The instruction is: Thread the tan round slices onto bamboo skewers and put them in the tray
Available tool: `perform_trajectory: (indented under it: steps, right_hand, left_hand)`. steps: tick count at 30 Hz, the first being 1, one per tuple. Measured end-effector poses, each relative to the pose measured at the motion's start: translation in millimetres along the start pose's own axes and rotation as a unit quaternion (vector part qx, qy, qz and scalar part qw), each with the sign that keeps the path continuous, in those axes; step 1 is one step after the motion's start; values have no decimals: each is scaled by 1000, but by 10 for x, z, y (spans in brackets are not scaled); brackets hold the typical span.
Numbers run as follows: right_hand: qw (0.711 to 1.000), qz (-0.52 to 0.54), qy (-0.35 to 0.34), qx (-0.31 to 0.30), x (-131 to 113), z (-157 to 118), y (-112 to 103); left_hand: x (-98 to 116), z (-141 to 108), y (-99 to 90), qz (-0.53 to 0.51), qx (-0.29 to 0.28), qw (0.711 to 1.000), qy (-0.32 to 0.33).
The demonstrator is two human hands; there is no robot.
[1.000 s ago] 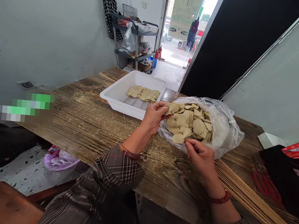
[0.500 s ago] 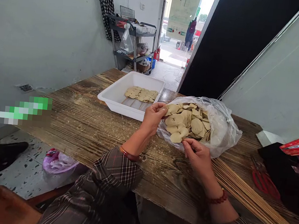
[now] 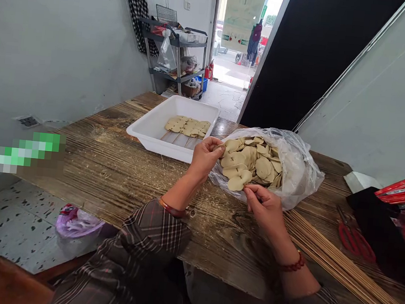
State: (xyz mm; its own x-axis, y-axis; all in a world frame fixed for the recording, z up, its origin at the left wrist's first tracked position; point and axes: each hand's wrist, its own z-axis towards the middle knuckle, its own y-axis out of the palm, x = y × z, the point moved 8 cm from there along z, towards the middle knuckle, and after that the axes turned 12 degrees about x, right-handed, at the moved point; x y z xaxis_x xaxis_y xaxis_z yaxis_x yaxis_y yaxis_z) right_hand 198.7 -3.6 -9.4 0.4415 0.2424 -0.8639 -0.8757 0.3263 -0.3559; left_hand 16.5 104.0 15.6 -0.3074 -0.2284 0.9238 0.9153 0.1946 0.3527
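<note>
Between my two hands stretches a row of thin, round beige slices [image 3: 236, 164], puckered in the middle as if threaded. My left hand [image 3: 205, 156] pinches the slice at the upper end. At the lower end, the fingertips of my right hand [image 3: 263, 206] are closed on what looks like the tip of a thin skewer, mostly hidden by the slices. Just behind the row, a clear plastic bag [image 3: 299, 173] lies open, full of loose slices [image 3: 264, 168]. Left of it, a white tray [image 3: 146, 139] holds skewered slices [image 3: 188, 125] laid side by side.
Long bamboo skewers [image 3: 342, 266] lie on the wooden table [image 3: 114, 172] to the right. Red-handled scissors [image 3: 357, 241] and a black box [image 3: 377, 226] are beyond them. A purple basin [image 3: 77, 223] stands on the floor, and a shelf cart [image 3: 178, 56] is near the doorway.
The view has shifted slightly, so everything sits a little further left. Both hands keep their grip on the row. A dark shoe at the lower left is out of view.
</note>
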Motion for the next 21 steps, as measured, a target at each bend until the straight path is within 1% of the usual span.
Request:
perform_trajectory:
  steps: [2, 4, 6, 9, 13, 17, 21]
  right_hand:
    - [1000, 8, 6, -1, 26, 3, 3]
    - [999, 26, 19, -2, 52, 6, 5]
    - [997, 59, 43, -4, 76, 6, 11]
    - [989, 115, 88, -5, 110, -5, 24]
    - [981, 147, 126, -5, 147, -27, 40]
    - [980, 149, 131, -12, 170, -44, 60]
    - [982, 143, 124, -25, 184, -55, 83]
  left_hand:
    - [-37, 8, 13, 6, -11, 1000, -6]
    - [-66, -2, 34, 1, -26, 999, -26]
    - [-85, -27, 52, -18, -38, 997, -61]
    - [-110, -67, 52, -67, -37, 990, -122]
    - [-191, -117, 95, -133, -52, 969, -200]
    - [-287, -184, 182, -182, -73, 947, -252]
    - [-309, -257, 275, -224, -102, 930, -271]
